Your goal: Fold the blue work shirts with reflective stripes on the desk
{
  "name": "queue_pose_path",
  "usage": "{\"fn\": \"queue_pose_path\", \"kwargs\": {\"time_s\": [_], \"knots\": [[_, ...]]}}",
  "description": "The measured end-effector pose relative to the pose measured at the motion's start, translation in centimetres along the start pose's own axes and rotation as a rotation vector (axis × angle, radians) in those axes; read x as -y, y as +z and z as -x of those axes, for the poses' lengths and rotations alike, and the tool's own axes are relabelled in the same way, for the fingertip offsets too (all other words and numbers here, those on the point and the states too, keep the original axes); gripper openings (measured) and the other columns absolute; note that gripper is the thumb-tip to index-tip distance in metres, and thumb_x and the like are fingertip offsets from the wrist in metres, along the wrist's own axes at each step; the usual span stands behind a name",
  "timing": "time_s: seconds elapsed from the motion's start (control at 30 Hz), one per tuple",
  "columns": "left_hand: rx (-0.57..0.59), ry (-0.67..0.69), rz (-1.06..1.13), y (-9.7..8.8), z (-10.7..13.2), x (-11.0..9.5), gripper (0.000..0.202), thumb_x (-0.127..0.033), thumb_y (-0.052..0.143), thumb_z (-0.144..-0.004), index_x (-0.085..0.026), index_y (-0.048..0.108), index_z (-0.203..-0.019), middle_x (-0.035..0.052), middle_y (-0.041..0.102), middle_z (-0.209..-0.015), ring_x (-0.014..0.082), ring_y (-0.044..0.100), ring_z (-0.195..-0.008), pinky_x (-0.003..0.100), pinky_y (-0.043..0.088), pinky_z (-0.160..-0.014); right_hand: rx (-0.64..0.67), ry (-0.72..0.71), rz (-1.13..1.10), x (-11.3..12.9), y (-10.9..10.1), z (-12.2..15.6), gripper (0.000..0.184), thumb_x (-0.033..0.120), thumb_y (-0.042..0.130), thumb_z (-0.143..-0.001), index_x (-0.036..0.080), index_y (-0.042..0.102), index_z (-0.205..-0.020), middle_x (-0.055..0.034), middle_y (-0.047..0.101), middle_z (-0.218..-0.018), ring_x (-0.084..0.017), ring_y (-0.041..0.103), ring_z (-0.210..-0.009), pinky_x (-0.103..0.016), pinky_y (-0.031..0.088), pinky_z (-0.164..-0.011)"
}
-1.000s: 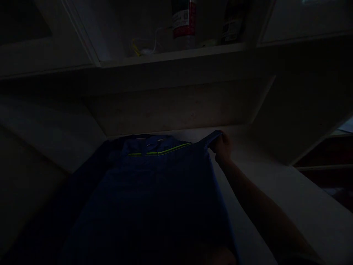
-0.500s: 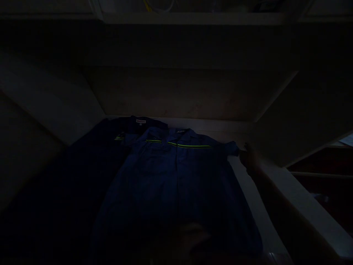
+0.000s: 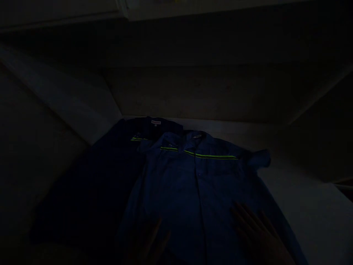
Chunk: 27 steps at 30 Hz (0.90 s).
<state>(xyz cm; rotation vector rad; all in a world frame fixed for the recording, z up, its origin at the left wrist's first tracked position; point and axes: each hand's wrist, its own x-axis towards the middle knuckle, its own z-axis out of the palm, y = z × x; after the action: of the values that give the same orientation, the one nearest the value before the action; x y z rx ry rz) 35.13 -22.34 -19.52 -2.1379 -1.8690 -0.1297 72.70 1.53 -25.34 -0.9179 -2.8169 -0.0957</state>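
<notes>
Head: shirt (image 3: 173, 184) lies under left grip (image 3: 147, 244) and right grip (image 3: 257, 232).

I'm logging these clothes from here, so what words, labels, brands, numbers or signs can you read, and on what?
None can be read.
Dark garment, neck label: too small and dark.
Dark garment, small tag just below that label: too small.
Blue shirt, collar label: too blurred.
Blue shirt, faint chest mark: cannot tell whether it is lettering.

Shirt (image 3: 176, 187) right of second garment (image 3: 116, 165)
</notes>
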Motion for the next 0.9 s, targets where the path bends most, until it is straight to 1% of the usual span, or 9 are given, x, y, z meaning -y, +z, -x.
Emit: {"fn": "queue_pose_path", "kwargs": {"time_s": [0.07,0.13,0.23,0.33,0.47,0.57,0.67,0.77,0.9], "knots": [[0.031,-0.012,0.141,-1.7,-0.7,1.4,0.061,-0.04,0.053,-0.091,-0.042,0.032,-0.149,-0.0037,0.06,-0.138,0.0144,0.067,-0.109,0.022,0.059,-0.08,0.029,-0.038,0.006,-1.0,0.3,1.0,0.055,0.046,0.048,-0.094,0.046,0.034,-0.147,0.0028,0.038,-0.153,-0.03,0.043,-0.137,-0.06,0.032,-0.109],[0.062,-0.12,0.249,-3.2,-3.0,3.6,0.053,-0.038,0.05,-0.094,-0.041,0.038,-0.145,-0.0069,0.062,-0.135,0.0098,0.068,-0.105,0.017,0.057,-0.082,0.051,-0.054,-0.025,-1.8,0.8,1.7,0.051,0.047,0.051,-0.091,0.048,0.043,-0.142,0.0036,0.042,-0.151,-0.031,0.045,-0.134,-0.06,0.037,-0.106],[-0.012,-0.319,0.264,-3.7,-8.8,8.0,0.038,-0.041,0.048,-0.095,-0.032,0.055,-0.131,-0.0018,0.067,-0.126,0.0143,0.065,-0.111,0.027,0.055,-0.096,0.004,0.023,-0.143,-3.3,1.5,2.0,0.041,0.048,0.05,-0.088,0.041,0.064,-0.126,-0.0001,0.057,-0.138,-0.033,0.056,-0.124,-0.059,0.044,-0.102],[-0.117,-0.369,0.212,-1.3,-14.9,13.1,0.049,-0.046,0.054,-0.09,-0.019,0.056,-0.13,0.0115,0.059,-0.134,0.0248,0.056,-0.123,0.041,0.047,-0.107,-0.083,0.309,-0.294,-5.3,1.7,0.6,0.043,0.049,0.045,-0.086,0.028,0.074,-0.11,-0.0071,0.071,-0.116,-0.032,0.068,-0.104,-0.048,0.057,-0.087],[-0.1,-0.424,0.142,3.0,-20.0,19.1,0.059,-0.042,0.061,-0.085,-0.015,0.051,-0.136,0.0182,0.048,-0.145,0.0331,0.043,-0.135,0.049,0.037,-0.113,-0.212,0.696,-0.341,-7.1,1.1,-3.6,0.051,0.053,0.041,-0.086,0.023,0.069,-0.117,-0.0085,0.072,-0.111,-0.029,0.07,-0.091,-0.04,0.059,-0.072],[-0.006,-0.498,0.299,4.6,-21.6,22.6,0.039,-0.032,0.055,-0.085,-0.018,0.064,-0.12,0.0133,0.057,-0.138,0.0292,0.047,-0.131,0.043,0.033,-0.114,-0.232,0.736,-0.234,-6.8,1.0,-6.3,0.05,0.051,0.038,-0.087,0.022,0.069,-0.112,-0.0107,0.072,-0.108,-0.03,0.068,-0.09,-0.043,0.056,-0.073],[0.052,-0.621,0.415,4.7,-22.5,25.7,0.033,-0.037,0.051,-0.086,-0.018,0.07,-0.105,0.0112,0.071,-0.114,0.0267,0.062,-0.111,0.038,0.044,-0.101,-0.204,0.629,-0.112,-6.0,1.3,-7.3,0.048,0.048,0.036,-0.089,0.021,0.07,-0.109,-0.0124,0.069,-0.113,-0.031,0.065,-0.097,-0.047,0.053,-0.081],[0.02,-0.81,0.445,4.4,-23.0,28.4,0.041,-0.047,0.047,-0.085,-0.016,0.07,-0.101,0.0107,0.073,-0.099,0.0264,0.067,-0.094,0.036,0.051,-0.084,-0.194,0.557,-0.068,-5.8,1.9,-7.1,0.046,0.045,0.034,-0.092,0.023,0.069,-0.112,-0.0102,0.067,-0.117,-0.03,0.063,-0.102,-0.047,0.051,-0.087],[-0.065,-0.992,0.509,4.7,-23.4,30.1,0.04,-0.044,0.049,-0.082,-0.014,0.068,-0.1,0.0086,0.072,-0.098,0.0228,0.066,-0.093,0.031,0.051,-0.078,-0.226,0.562,-0.046,-6.0,2.3,-6.8,0.045,0.044,0.033,-0.093,0.023,0.069,-0.111,-0.0098,0.067,-0.114,-0.029,0.063,-0.099,-0.046,0.051,-0.085]]}}
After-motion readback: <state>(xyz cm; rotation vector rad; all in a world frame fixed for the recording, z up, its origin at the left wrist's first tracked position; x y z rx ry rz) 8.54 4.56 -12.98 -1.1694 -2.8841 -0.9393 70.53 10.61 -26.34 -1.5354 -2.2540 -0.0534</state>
